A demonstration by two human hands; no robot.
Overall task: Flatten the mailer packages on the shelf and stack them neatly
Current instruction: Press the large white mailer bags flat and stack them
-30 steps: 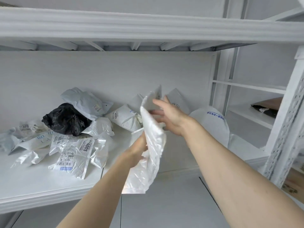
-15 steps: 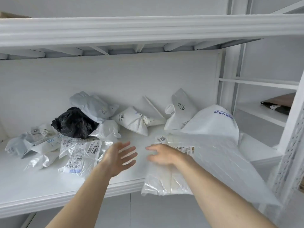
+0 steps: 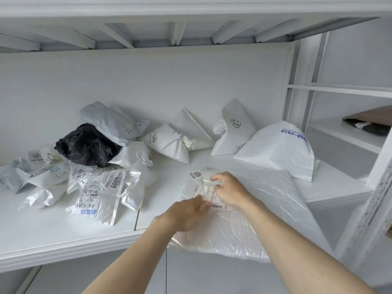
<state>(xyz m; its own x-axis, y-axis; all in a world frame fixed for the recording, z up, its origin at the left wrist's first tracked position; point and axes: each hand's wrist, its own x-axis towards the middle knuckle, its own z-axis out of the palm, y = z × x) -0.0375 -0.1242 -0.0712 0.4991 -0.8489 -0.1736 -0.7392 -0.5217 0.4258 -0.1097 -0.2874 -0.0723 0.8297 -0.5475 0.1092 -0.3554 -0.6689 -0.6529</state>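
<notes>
Hands, left (image 3: 186,213) and right (image 3: 230,192), pinch clear mailer (image 3: 265,200) labelled "3020".

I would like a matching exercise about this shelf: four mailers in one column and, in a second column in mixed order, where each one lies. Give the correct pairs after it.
Things:
1. black bag
2. clear mailer
3. mailer marked 4005
4. white mailer with blue print

Places:
A. under both hands, hanging over the shelf's front edge
B. at the right end of the shelf, behind the clear one
C. flat in the left pile, label up, in front of the black one
D. crumpled at the back of the left pile

Pairs: 1-D, 2-A, 3-C, 4-B
</notes>
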